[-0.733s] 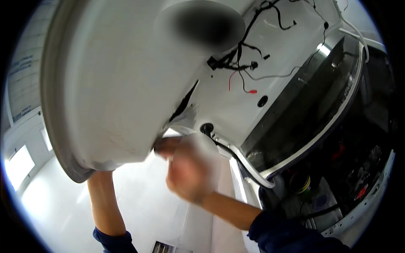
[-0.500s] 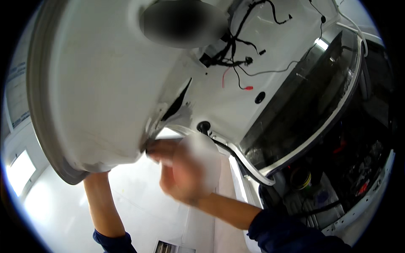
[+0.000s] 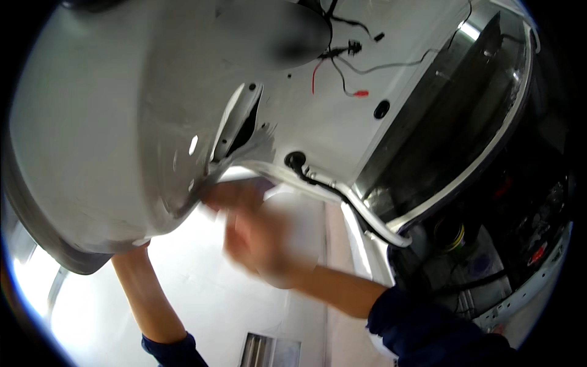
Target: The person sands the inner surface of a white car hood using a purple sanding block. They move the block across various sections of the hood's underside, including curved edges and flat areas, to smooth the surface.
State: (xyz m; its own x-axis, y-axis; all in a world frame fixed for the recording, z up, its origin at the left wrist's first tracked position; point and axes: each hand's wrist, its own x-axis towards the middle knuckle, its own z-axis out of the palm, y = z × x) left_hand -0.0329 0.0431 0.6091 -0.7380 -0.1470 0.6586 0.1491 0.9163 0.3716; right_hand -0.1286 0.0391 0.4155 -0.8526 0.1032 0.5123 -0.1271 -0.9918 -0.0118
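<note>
A large pale grey painted panel (image 3: 92, 140), apparently a raised vehicle lid or door, fills the left side. My left hand (image 3: 132, 247) reaches up behind its lower edge; only the wrist end shows and the fingers are hidden. Against the panel's lower right corner, my right hand (image 3: 252, 226) is smeared by motion, with its fingers curled together. A dark greyish-purple patch (image 3: 264, 183) shows beside those fingers, too blurred to name. Just above, the panel has a long narrow opening (image 3: 246, 128) with dull grey, scuffed-looking paint around it.
Loose black wires with a red connector (image 3: 361, 93) hang from the inner panel at the upper right. A black rubber conduit (image 3: 296, 160) runs along the frame beside a dark window (image 3: 446, 122). At the right lies a dark compartment with a roll of tape (image 3: 451, 235).
The view has shifted, so the panel sits further left and its narrow opening shows more fully. My right hand stays at the panel's corner, moving; my left arm stays behind the lower edge.
</note>
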